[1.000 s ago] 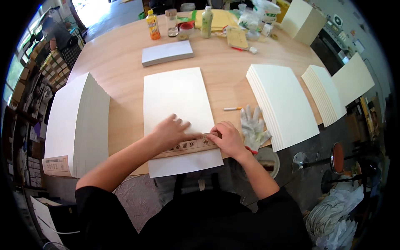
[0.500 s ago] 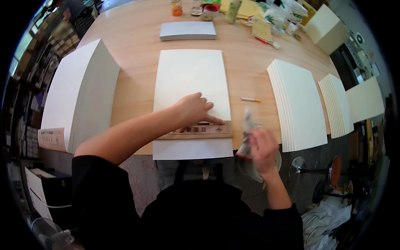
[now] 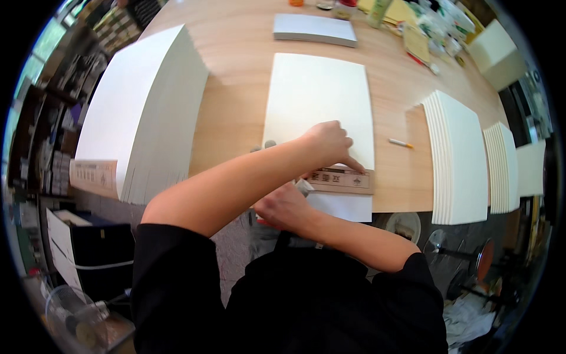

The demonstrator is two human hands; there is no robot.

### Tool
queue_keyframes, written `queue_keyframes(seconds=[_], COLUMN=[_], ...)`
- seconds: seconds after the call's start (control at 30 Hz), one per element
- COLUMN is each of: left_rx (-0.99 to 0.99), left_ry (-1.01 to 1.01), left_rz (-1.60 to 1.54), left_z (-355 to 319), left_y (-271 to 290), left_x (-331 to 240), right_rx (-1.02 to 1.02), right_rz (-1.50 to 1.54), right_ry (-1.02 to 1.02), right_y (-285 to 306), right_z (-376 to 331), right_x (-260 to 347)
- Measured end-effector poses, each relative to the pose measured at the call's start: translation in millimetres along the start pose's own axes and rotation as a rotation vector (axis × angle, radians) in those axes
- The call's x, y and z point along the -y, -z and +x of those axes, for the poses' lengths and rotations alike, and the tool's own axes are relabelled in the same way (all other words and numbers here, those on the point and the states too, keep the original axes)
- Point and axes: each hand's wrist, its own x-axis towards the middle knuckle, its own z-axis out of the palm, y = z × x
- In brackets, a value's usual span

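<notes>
A cream sheet (image 3: 318,100) lies at the middle of the table's near side. Across its lower part runs a brown printed strip (image 3: 339,181), with white paper (image 3: 345,205) showing below it. My left hand (image 3: 330,143) presses on the strip with spread fingers, one stretched toward its right end. Crossing beneath my left forearm, my right hand (image 3: 284,206) is closed around a pale grey brush-like tool (image 3: 270,143) with a red edge. My left forearm hides most of this tool and the strip's left end.
A tall white paper stack (image 3: 130,88) stands left, a brown printed strip (image 3: 94,175) at its near end. Fanned cream boards (image 3: 460,159) lie right, beside a cigarette (image 3: 401,143). A smaller stack (image 3: 315,28) sits farther back. Below the table edge is a round tub (image 3: 404,227).
My right hand has swung left with the tool, from beside the strip's right end to under my left forearm. My left hand stays on the strip. The whole view has shifted.
</notes>
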Motion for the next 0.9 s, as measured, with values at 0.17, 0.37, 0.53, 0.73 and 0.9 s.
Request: queue_keyframes(seconds=[0.17,0.37,0.53,0.73,0.9], left_rx=[0.114,0.131,0.047,-0.341,-0.548], left_ry=[0.049,0.044,0.152,0.375,0.272], left_rz=[0.066,0.138,0.188,-0.149,-0.095], left_z=[-7,-5,-36,-92,-101], left_y=[13,22,4,-40,-56], left_x=[-2,-14,-28,-62,-56], right_rx=[-0.131,0.065,-0.426,-0.709,-0.815], right_rz=[-0.238,-0.536,-0.262,-0.044,-0.049], right_ry=[-0.027,-0.342,-0.699,-0.881,-0.861], right_y=[12,121,126,99,124], right_z=[-3,-225,-259,-262,-240], right_x=[7,-86,-121,-133,-110])
